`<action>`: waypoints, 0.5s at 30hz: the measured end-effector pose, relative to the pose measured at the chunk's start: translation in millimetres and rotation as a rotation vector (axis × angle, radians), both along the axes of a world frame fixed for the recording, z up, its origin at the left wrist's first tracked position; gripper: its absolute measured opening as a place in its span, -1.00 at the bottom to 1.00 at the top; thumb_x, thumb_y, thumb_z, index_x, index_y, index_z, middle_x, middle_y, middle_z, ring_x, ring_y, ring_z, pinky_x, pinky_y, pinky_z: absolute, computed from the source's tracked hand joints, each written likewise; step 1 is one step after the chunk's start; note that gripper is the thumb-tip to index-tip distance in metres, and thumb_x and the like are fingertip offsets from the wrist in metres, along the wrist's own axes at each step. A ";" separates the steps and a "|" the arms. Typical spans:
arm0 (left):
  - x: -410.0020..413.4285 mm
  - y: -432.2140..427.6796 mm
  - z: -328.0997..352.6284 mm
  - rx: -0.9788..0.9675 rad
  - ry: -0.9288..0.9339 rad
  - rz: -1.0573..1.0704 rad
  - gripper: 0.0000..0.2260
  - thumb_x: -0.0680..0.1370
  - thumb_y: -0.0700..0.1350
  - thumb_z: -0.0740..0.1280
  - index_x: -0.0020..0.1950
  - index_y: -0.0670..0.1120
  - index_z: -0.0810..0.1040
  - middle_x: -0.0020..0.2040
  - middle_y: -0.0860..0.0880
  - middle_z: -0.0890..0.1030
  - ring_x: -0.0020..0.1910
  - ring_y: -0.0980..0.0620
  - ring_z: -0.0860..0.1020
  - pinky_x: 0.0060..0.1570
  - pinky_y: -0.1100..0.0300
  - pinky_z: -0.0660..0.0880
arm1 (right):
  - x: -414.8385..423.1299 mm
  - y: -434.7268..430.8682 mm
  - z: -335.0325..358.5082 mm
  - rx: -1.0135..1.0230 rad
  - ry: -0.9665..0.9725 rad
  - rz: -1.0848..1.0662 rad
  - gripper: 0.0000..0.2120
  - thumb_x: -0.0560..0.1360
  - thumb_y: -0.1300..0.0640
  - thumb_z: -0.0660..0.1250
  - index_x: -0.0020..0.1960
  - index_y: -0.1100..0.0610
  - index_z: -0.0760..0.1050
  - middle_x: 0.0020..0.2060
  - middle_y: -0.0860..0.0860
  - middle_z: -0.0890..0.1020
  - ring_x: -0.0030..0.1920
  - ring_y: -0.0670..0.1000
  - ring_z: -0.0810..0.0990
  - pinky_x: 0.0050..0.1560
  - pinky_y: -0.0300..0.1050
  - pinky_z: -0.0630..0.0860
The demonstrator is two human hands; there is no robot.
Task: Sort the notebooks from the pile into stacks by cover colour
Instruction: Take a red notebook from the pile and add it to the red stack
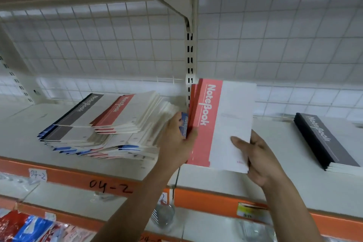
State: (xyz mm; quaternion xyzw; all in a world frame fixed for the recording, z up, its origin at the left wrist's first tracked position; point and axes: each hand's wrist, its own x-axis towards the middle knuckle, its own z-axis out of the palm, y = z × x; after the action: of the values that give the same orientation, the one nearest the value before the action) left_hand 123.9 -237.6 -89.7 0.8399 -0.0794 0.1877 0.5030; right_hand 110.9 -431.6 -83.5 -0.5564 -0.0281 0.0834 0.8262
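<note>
Both hands clamp a bundle of red-banded white paper notebooks [222,124], held tilted over the white shelf board [324,188]. The right hand [259,155] pinches the lower right corner, thumb flat on the white cover, fingers hidden behind. The left hand [180,139] grips the spine side, thumb on the red band. Its fingers are out of sight, and a sliver of blue notebook cover [183,124] shows against them. How many notebooks the bundle has, and whether its lower edge touches the board, cannot be told. Just left lies the slumped mixed pile of grey, red and blue notebooks [110,122]. Well apart on the right sits a neat black-banded notebook stack [322,139], its edge cut off. Behind runs a white wire grid [98,45].
</note>
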 end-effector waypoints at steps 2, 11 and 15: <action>-1.2 -18.1 8.8 -0.187 0.064 -0.145 -0.77 0.60 -0.11 0.24 0.23 0.12 0.45 0.08 0.14 0.62 0.05 0.11 0.61 0.03 0.15 0.58 | -5.3 -17.1 2.7 -0.043 -0.093 -0.026 -0.67 0.53 0.34 0.20 0.24 0.10 0.50 0.09 0.03 0.66 0.08 0.07 0.65 -0.02 -0.02 0.62; 3.6 -103.4 -1.4 -0.174 0.041 -0.261 -0.80 0.63 -0.19 0.15 0.16 0.09 0.34 0.06 0.18 0.54 0.02 0.25 0.55 -0.03 0.37 0.49 | -9.3 -84.4 -5.1 -0.437 -0.226 -0.411 -0.74 0.53 0.31 0.27 0.04 -0.03 0.56 -0.06 -0.05 0.69 0.00 0.01 0.63 0.07 -0.13 0.51; 7.5 -126.1 -14.1 -0.168 0.087 -0.256 -0.85 0.64 -0.20 0.13 0.14 0.03 0.32 0.00 0.19 0.52 -0.12 0.33 0.52 -0.11 0.35 0.49 | -11.0 -101.4 -17.8 -0.459 -0.199 -0.414 -0.74 0.56 0.30 0.22 0.06 -0.03 0.53 -0.06 -0.11 0.67 0.00 -0.07 0.61 -0.02 -0.25 0.47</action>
State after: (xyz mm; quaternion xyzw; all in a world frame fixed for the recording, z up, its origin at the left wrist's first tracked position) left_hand 131.3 -363.6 -103.8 0.7854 -0.1478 0.0916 0.5940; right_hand 100.0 -533.0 -101.3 -0.7274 0.0246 -0.1372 0.6719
